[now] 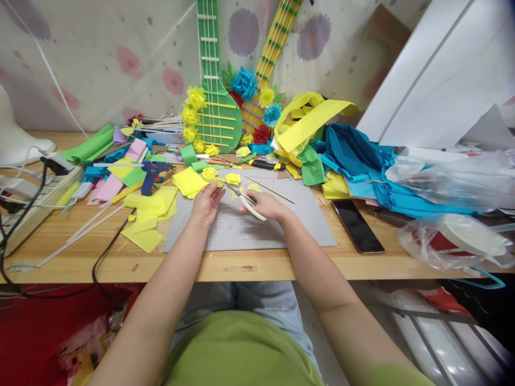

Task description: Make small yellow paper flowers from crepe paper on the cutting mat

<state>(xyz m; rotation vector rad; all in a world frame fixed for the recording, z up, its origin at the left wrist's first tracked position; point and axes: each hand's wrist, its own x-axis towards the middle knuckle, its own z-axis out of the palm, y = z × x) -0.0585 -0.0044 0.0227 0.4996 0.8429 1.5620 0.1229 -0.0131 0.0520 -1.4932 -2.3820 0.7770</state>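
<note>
In the head view, my right hand [265, 206] is closed round the white-handled scissors [253, 209], whose blades point up and left over the grey cutting mat [241, 230]. My left hand [207, 202] pinches a small piece of yellow paper [220, 183] at the tips of the blades. Just beyond the hands lie two yellow paper flowers [233, 179]. A stack of yellow paper squares [189, 182] rests left of my left hand. Past the scissors, a thin wooden stick [270, 190] lies aslant on the mat.
At left are a blue glue gun [152, 176], loose yellow paper [147, 225] and a power strip [40, 206]. Green [219, 115] and yellow [273, 48] paper-covered guitars lean at the back. Blue crepe paper [350, 150], a phone [357, 225] and a bagged tub [454, 241] occupy the right.
</note>
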